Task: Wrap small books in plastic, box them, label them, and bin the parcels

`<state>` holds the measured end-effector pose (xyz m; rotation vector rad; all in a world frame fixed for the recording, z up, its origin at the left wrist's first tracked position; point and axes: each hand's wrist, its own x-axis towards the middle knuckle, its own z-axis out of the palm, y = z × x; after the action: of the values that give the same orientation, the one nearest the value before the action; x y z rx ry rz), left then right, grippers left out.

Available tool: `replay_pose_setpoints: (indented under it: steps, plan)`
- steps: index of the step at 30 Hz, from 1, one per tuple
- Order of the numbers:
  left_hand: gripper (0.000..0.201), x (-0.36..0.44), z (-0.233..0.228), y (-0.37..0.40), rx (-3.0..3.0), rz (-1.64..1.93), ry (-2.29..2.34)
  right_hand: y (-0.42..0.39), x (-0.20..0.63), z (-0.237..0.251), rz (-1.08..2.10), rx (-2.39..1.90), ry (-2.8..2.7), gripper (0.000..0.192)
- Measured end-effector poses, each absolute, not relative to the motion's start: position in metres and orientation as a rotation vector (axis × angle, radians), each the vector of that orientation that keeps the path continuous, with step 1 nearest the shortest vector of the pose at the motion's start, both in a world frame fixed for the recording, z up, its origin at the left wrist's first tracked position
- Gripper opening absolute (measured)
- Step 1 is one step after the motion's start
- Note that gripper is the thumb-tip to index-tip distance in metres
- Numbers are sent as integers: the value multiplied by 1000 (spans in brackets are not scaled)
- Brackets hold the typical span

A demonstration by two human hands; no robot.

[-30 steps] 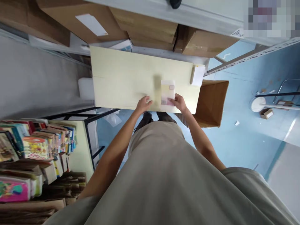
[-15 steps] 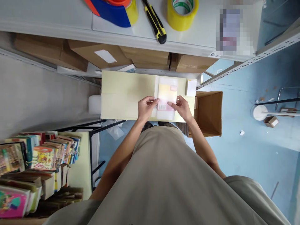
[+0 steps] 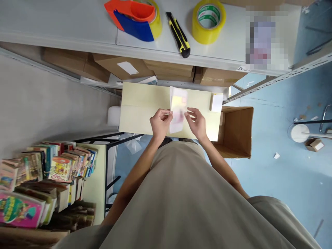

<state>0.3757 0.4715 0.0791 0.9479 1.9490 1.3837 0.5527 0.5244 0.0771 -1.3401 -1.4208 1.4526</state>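
You were handling a small flat packet in a clear plastic sleeve, pale yellow and pink inside (image 3: pixel 178 109), held just above the pale yellow rectangular board (image 3: pixel 145 103) that served as your work surface. The step in hand appeared to be the turning or seating of the packet inside its sleeve; motion blur hid any finer detail. The next move probably called for a firm two-sided pinch and for keeping the packet level over the board.

Your left hand (image 3: pixel 160 121) was curled narrow, thumb and forefinger pinched on the packet's left edge. Your right hand (image 3: pixel 196 121) was half open with its fingers loosely spread, the fingertips at the packet's right edge. Whether they gripped or merely touched it could not be told.

A small white paper pad (image 3: pixel 217 102) lay near the board's right end, well apart from the packet. An open brown cardboard box (image 3: pixel 237 131) stood on the blue floor just beside the board. On the grey shelf (image 3: pixel 77 24) above lay an orange-and-blue tape dispenser (image 3: pixel 133 17), a yellow-and-black utility knife (image 3: pixel 178 34) and a roll of yellow packing tape (image 3: pixel 209 20). Rows of colourful books (image 3: pixel 46 173) stood at your left.
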Motion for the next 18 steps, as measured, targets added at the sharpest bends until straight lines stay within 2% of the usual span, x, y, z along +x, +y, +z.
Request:
replay_pose_setpoints:
  steps: [2, 4, 7, 9, 11, 15, 18]
  plan:
    - [24, 378, 84, 466, 1077, 1356, 1953, 518, 534, 85, 1650, -1200, -1373, 71]
    - [18, 381, 90, 458, 1242, 1280, 1948, 513, 516, 90, 1716, -1148, -1328, 71]
    - [25, 380, 99, 443, 1431, 1152, 1887, 515, 501, 90, 1611, -1224, -1345, 65]
    - [30, 370, 102, 434, 1429, 1117, 1738, 522, 497, 87, 1536, -1258, -1390, 72]
    - [33, 349, 99, 428, 1298, 1170, 1659, 529, 495, 84, 1539, -1246, -1434, 78]
    - [46, 285, 77, 428, 887, 1327, 1856, 529, 477, 86, 1709, -1194, -1454, 80]
    - [59, 233, 60, 429, 606, 1270, 1623, 519, 444, 86, 1828, -1205, -1404, 78]
